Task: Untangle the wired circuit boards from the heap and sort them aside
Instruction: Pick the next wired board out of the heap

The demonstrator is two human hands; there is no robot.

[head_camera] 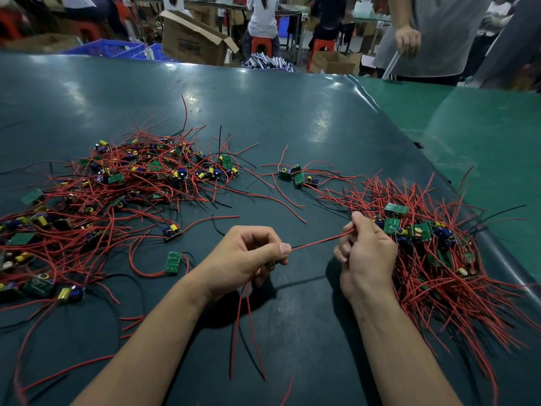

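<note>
A tangled heap of small green circuit boards with red and black wires covers the left of the dark mat. A second pile of wired boards lies at the right. My left hand is closed around a small board, mostly hidden in the palm, with red wires hanging below it. One red wire runs taut from its thumb to my right hand, which pinches the wire's other end just left of the right pile. A loose green board lies left of my left hand.
A small cluster of boards sits between the two piles. The dark mat ends at a lighter green surface on the right. A standing person is at the far right edge; cardboard boxes and blue crates stand beyond.
</note>
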